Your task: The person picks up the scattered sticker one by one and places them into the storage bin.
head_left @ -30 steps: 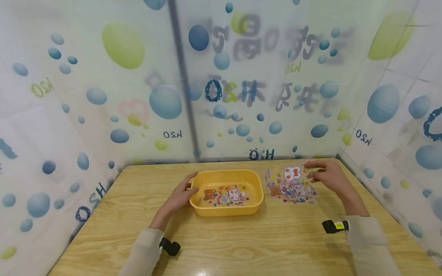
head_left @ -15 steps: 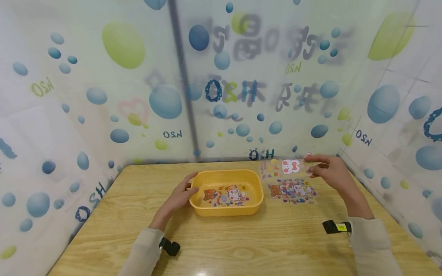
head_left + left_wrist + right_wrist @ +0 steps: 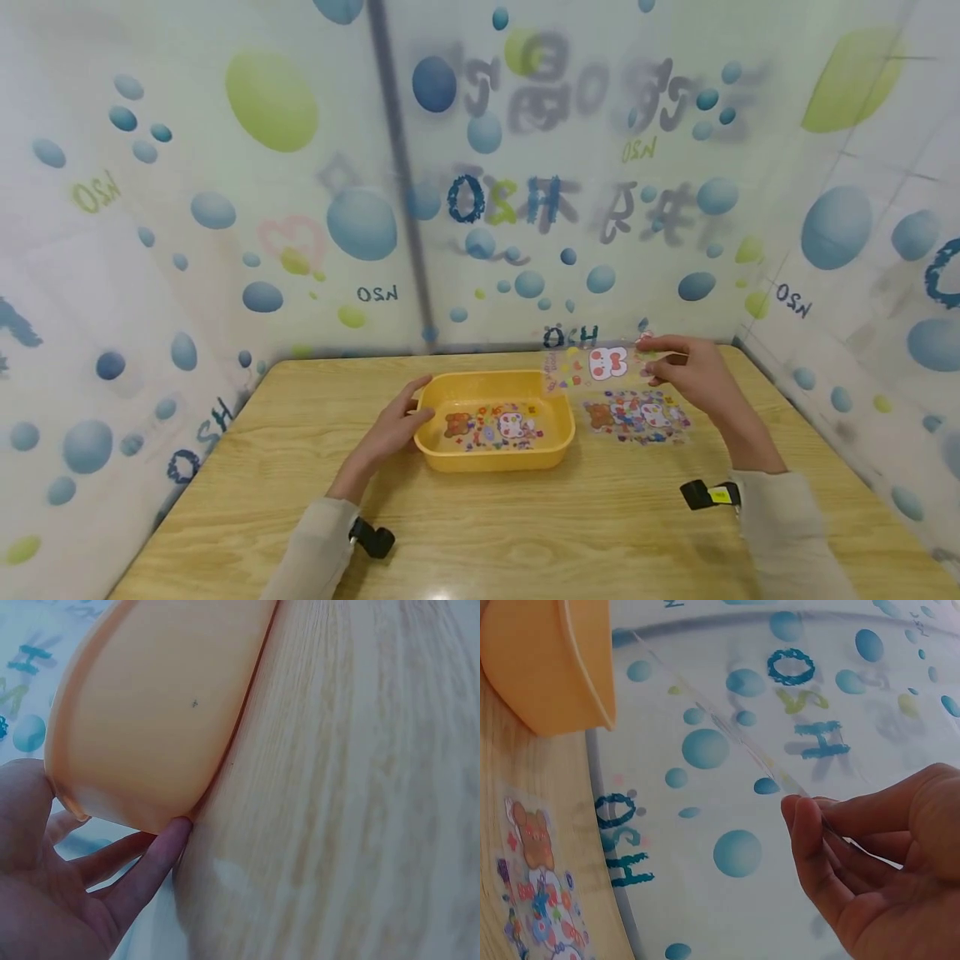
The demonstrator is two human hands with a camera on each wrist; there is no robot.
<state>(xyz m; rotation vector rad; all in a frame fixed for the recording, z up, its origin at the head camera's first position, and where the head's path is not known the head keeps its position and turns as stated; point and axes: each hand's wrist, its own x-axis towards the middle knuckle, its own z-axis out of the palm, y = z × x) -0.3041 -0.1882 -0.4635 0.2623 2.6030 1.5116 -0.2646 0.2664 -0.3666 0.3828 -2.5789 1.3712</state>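
Observation:
A yellow plastic basin [image 3: 495, 461] stands on the wooden table, with stickers [image 3: 512, 426] of a bear and a white character lying flat inside it. My left hand [image 3: 390, 427] holds its left end, the thumb over the rim and the fingers against the outer wall [image 3: 150, 735]. Between thumb and fingers, my right hand [image 3: 696, 377] pinches a clear sticker sheet [image 3: 607, 363] with a white character and a red bow. That sheet is raised and overlaps the basin's back right corner in the head view; the right wrist view catches it nearly edge-on.
More clear stickers [image 3: 637, 416] lie flat on the table [image 3: 495, 533], right of the basin. A printed curtain [image 3: 480, 275] with blue and green drops closes off the back and both sides. Each wrist wears a black camera strap [image 3: 708, 495].
My right hand has lifted the clear sticker sheet off the stickers on the table and carried it left to the basin's right end. My left hand has stayed on the basin.

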